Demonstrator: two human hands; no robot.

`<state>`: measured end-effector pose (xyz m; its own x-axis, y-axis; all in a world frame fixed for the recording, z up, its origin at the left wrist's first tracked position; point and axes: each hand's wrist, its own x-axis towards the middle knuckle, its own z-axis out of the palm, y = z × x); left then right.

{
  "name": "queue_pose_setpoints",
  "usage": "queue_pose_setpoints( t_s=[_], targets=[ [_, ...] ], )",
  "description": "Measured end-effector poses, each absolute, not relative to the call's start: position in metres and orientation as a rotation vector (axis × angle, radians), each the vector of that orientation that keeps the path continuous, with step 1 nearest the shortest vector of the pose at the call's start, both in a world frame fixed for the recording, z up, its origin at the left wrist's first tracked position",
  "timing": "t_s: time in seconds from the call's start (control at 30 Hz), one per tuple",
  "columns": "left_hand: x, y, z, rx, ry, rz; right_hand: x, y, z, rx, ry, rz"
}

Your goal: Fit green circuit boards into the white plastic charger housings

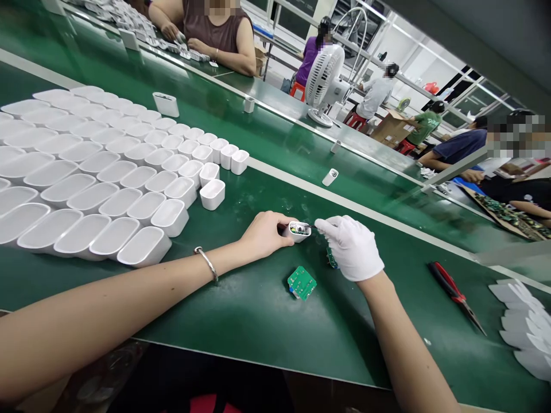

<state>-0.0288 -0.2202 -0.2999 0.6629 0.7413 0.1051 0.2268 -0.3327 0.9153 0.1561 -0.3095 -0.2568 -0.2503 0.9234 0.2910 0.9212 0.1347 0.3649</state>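
My left hand (267, 234), bare with a bracelet at the wrist, grips a small white plastic housing (300, 237) between thumb and fingers. Components with a bit of green and yellow show inside its open top. My right hand (353, 248), in a white glove, is closed at the housing's right side. From its fingertips a thin dark thing reaches to the housing's mouth; its kind is unclear. On the bench below lies a green circuit board (302, 283) with parts on it. Another circuit board (330, 257) is partly hidden behind the gloved hand.
Rows of open white housings (103, 232) cover the left of the green bench. Red-handled long-nose pliers (451, 288) and stacked white pieces (527, 327) lie at right. Single housings (330, 177) sit on the strip beyond. A fan (325, 80) and co-workers are across.
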Motion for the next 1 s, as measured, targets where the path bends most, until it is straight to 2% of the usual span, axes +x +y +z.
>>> queue_pose_setpoints(
  t_s=[0.2, 0.7, 1.0],
  targets=[
    [-0.028, -0.222, -0.302, 1.893, 0.782, 0.661, 0.162, -0.319, -0.253, 2.088, 2.334, 0.681],
    [-0.028, -0.223, -0.304, 1.916, 0.752, 0.710, 0.143, -0.314, -0.255, 2.017, 2.206, 0.720],
    [-0.028, -0.220, -0.309, 1.923, 0.749, 0.685, 0.148, -0.319, -0.249, 2.156, 2.198, 0.659]
  ],
)
